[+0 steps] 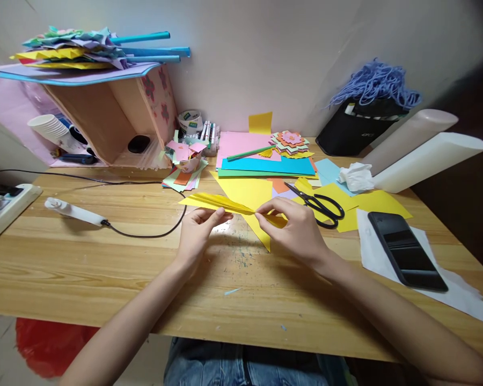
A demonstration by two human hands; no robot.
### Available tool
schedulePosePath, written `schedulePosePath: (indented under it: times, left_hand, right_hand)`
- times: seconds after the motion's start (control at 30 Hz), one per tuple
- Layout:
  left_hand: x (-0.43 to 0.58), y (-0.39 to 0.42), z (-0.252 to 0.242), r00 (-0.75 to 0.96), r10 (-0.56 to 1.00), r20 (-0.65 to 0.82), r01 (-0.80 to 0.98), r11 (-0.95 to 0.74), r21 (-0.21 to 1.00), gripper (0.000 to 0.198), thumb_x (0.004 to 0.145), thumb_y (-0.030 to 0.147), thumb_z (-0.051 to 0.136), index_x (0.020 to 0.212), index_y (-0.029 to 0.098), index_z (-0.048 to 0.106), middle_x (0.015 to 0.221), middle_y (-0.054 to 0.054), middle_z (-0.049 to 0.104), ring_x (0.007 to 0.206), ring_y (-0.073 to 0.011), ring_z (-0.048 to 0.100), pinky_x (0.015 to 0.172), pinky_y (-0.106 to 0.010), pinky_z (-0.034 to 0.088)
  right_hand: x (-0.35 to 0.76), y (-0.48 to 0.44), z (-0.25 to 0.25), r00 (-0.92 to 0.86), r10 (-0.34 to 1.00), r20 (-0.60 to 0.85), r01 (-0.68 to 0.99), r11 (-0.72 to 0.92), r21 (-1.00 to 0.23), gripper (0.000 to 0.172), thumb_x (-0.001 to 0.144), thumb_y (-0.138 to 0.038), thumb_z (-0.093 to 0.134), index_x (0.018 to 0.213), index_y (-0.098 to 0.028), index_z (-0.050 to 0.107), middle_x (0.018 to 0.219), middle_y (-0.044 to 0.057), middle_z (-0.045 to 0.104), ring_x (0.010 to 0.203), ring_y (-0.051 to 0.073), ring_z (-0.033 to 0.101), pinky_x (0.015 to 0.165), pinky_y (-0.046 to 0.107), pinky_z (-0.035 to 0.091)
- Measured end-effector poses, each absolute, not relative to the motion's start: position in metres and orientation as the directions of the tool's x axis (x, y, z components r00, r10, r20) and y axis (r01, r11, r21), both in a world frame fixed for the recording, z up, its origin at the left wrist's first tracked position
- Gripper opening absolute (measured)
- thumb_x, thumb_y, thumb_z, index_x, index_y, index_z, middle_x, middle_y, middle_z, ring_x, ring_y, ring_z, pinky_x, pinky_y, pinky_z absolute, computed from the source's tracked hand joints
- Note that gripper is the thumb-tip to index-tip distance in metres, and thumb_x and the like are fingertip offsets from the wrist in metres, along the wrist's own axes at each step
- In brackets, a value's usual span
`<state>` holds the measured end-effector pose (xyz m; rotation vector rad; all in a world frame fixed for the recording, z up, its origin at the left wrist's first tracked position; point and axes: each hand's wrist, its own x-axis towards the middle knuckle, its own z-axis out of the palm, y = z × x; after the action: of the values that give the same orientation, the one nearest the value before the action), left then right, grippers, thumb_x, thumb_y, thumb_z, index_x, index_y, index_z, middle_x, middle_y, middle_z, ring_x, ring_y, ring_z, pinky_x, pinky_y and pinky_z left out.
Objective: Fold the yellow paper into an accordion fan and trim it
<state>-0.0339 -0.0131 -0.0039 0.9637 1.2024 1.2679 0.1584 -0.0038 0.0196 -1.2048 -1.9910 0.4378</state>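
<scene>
A strip of pleated yellow paper (210, 200) is held between both hands above the table. My left hand (201, 230) grips its fanned-out left part, thumb on top and fingers beneath. With thumb and forefinger, my right hand (292, 228) pinches the narrow gathered middle; the part to the right is mostly hidden behind that hand. Beneath the hands lies a flat yellow sheet (241, 188) with pointed corners. Black-handled scissors (326, 206) rest just beyond my right hand, on more yellow paper (380, 206).
Behind stand a layered paper flower (290, 140) with a green stem, blue and green sheets (265, 167), and a cup of paper scraps (185, 158). A phone (406, 249) lies at right on white paper. A charger (74, 212) with a black cable (145, 236) is at left.
</scene>
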Motion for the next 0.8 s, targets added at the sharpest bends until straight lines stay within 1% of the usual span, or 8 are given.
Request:
schedulePosePath:
  times: [0.1,0.23,0.4,0.5,0.57,0.63,0.73,0.8]
  left_hand:
    - [-0.035,-0.013,-0.003,-0.115,0.987,-0.111,-0.138,0.095,0.986,0.026,0.069,0.037,0.072,0.073,0.012,0.07,0.073,-0.007,0.073,0.073,-0.0182,0.069,0.077,-0.029,0.055]
    - [-0.036,-0.012,-0.003,-0.156,0.986,-0.064,-0.137,0.043,0.99,0.025,0.065,0.036,0.075,0.071,0.013,0.068,0.07,-0.005,0.072,0.071,-0.0175,0.069,0.074,-0.028,0.055]
    - [-0.039,-0.009,-0.009,-0.168,0.984,-0.05,-0.196,0.016,0.98,0.026,0.065,0.037,0.075,0.071,0.013,0.066,0.07,-0.004,0.071,0.071,-0.0179,0.069,0.075,-0.029,0.056]
    - [-0.041,-0.007,-0.012,-0.128,0.99,-0.066,-0.244,0.033,0.969,0.027,0.066,0.037,0.074,0.075,0.013,0.066,0.075,-0.005,0.071,0.074,-0.0174,0.069,0.078,-0.029,0.055]
    - [-0.041,-0.005,-0.013,-0.11,0.992,-0.064,-0.277,0.031,0.96,0.029,0.067,0.036,0.075,0.082,0.013,0.066,0.08,-0.005,0.071,0.077,-0.0168,0.069,0.08,-0.029,0.055]
    - [-0.04,-0.005,-0.013,-0.093,0.994,-0.062,-0.311,0.031,0.95,0.032,0.068,0.036,0.074,0.091,0.014,0.065,0.09,-0.006,0.071,0.083,-0.017,0.068,0.084,-0.03,0.053]
    - [-0.034,-0.008,-0.011,-0.013,0.994,-0.104,-0.351,0.093,0.932,0.034,0.072,0.036,0.07,0.098,0.015,0.064,0.104,-0.009,0.068,0.098,-0.0196,0.064,0.089,-0.033,0.051]
    - [-0.03,-0.012,-0.009,0.053,0.988,-0.146,-0.345,0.156,0.926,0.036,0.072,0.036,0.069,0.101,0.015,0.064,0.107,-0.01,0.067,0.102,-0.0215,0.062,0.09,-0.036,0.051]
  right_hand:
    - [0.159,-0.003,0.019,-0.252,0.895,0.367,0.571,0.444,-0.69,0.006,0.077,-0.018,0.058,0.074,-0.019,0.062,0.074,0.001,0.066,0.07,0.014,0.06,0.064,0.027,0.047]
    - [0.159,0.0,0.02,-0.241,0.942,0.232,0.504,0.326,-0.8,0.006,0.075,-0.021,0.06,0.072,-0.019,0.064,0.072,0.001,0.066,0.069,0.014,0.061,0.064,0.027,0.05]
    - [0.16,0.002,0.024,-0.259,0.957,0.133,0.461,0.244,-0.853,0.009,0.074,-0.026,0.062,0.071,-0.018,0.065,0.074,0.002,0.068,0.069,0.015,0.062,0.066,0.029,0.051]
    - [0.16,0.003,0.024,-0.281,0.957,0.071,0.433,0.193,-0.881,0.011,0.073,-0.028,0.064,0.07,-0.017,0.065,0.074,0.003,0.068,0.069,0.015,0.062,0.065,0.029,0.051]
    - [0.16,0.004,0.024,-0.294,0.956,0.024,0.395,0.144,-0.907,0.014,0.072,-0.03,0.065,0.071,-0.017,0.065,0.074,0.004,0.068,0.068,0.015,0.062,0.064,0.028,0.05]
    - [0.159,0.004,0.023,-0.303,0.953,-0.031,0.349,0.081,-0.934,0.016,0.071,-0.032,0.066,0.072,-0.016,0.065,0.074,0.004,0.068,0.068,0.015,0.062,0.062,0.027,0.049]
    - [0.156,0.004,0.021,-0.317,0.944,-0.096,0.291,0.0,-0.957,0.019,0.069,-0.034,0.067,0.072,-0.015,0.064,0.073,0.004,0.067,0.067,0.015,0.062,0.061,0.026,0.048]
    - [0.154,0.004,0.018,-0.323,0.938,-0.126,0.283,-0.031,-0.959,0.02,0.069,-0.034,0.066,0.072,-0.015,0.064,0.071,0.004,0.067,0.066,0.015,0.061,0.06,0.026,0.047]
